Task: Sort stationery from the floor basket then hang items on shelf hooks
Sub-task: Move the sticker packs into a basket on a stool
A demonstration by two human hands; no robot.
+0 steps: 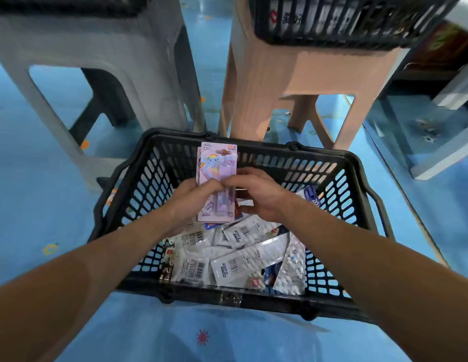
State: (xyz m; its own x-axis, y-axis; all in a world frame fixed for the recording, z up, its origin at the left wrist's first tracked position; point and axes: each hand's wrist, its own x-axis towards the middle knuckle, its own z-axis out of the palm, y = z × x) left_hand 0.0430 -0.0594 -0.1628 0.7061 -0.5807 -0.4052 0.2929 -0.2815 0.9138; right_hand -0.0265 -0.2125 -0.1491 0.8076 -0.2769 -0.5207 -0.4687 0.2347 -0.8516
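Note:
A black plastic basket (340,168) stands on the blue floor, holding several white and blue stationery packets (238,259). Over the basket my left hand (193,197) grips a small stack of pink cartoon-pony packs (217,165), held upright above the basket's middle. My right hand (256,194) meets the stack from the right, its fingertips pinching the stack's edge beside the left thumb. Both forearms reach in from the bottom of the view.
A grey stool (102,64) stands behind the basket on the left and a pink stool (301,74) on the right, each bearing a black basket (340,27) on top. A shelf base (436,158) runs along the right.

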